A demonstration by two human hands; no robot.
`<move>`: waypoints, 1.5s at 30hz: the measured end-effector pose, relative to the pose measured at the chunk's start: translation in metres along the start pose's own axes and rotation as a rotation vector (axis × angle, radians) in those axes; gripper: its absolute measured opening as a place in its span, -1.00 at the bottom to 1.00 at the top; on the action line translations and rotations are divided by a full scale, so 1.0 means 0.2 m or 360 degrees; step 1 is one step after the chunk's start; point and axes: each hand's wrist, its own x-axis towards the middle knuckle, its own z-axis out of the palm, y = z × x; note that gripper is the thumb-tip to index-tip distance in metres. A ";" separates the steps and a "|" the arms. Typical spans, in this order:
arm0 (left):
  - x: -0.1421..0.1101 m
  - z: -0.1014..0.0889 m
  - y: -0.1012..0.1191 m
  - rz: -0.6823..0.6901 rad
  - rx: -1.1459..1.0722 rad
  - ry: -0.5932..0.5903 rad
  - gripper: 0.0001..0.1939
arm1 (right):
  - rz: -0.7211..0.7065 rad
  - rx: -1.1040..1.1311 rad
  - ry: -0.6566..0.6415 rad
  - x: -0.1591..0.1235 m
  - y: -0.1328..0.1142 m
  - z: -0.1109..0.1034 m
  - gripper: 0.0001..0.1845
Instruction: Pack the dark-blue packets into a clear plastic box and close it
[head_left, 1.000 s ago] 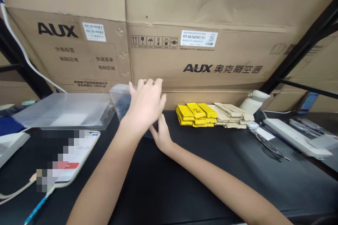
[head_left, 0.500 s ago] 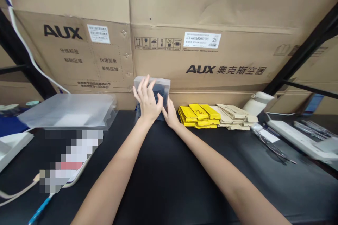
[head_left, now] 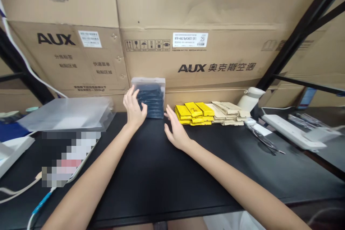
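A clear plastic box (head_left: 151,102) with several dark, flat, stacked pieces inside stands upright at the back of the black desk, close to the cardboard. At its left edge is my left hand (head_left: 134,109), fingers bent slightly and thumb apart. The fingertips overlap the box's left side; whether they touch it I cannot tell. My right hand (head_left: 176,131) is just right of the box, fingers stretched out, a small gap between them and its edge. Right of that hand lie stacked yellow paper packets (head_left: 194,113), with beige paper packets (head_left: 229,113) beside them.
A large AUX cardboard box (head_left: 215,14) walls off the back. On the left are a translucent plastic case (head_left: 70,113) and a blurred-out device (head_left: 72,158) with a cable. To the right stand a white bottle (head_left: 250,99), a power strip (head_left: 292,133) and a thin cable (head_left: 265,140).
My right hand has come away from the box toward me. My left hand has shifted off its front to the left edge, uncovering the dark pieces. The view has turned slightly.
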 end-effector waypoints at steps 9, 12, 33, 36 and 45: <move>-0.17 -0.29 -0.16 -0.0149 0.0343 0.0118 -0.35 | 0.0208 0.0290 -0.0120 -0.15 -0.05 -0.05 -0.28; -0.18 -0.32 -0.25 -0.0333 0.0474 0.0116 -0.25 | 0.0324 0.0351 -0.0039 -0.16 -0.03 -0.04 -0.33; -0.20 -0.35 -0.22 -0.0353 0.0111 0.0335 -0.60 | 0.0605 0.0593 -0.0230 -0.15 -0.06 -0.06 -0.62; -0.21 -0.34 -0.15 -0.0189 0.0112 0.0310 -0.65 | 0.0678 0.0670 -0.0237 -0.15 -0.06 -0.05 -0.70; -0.34 -0.34 0.28 0.0636 -0.0228 0.0043 -0.67 | 0.1544 0.1894 -0.0478 -0.06 -0.01 -0.07 -0.42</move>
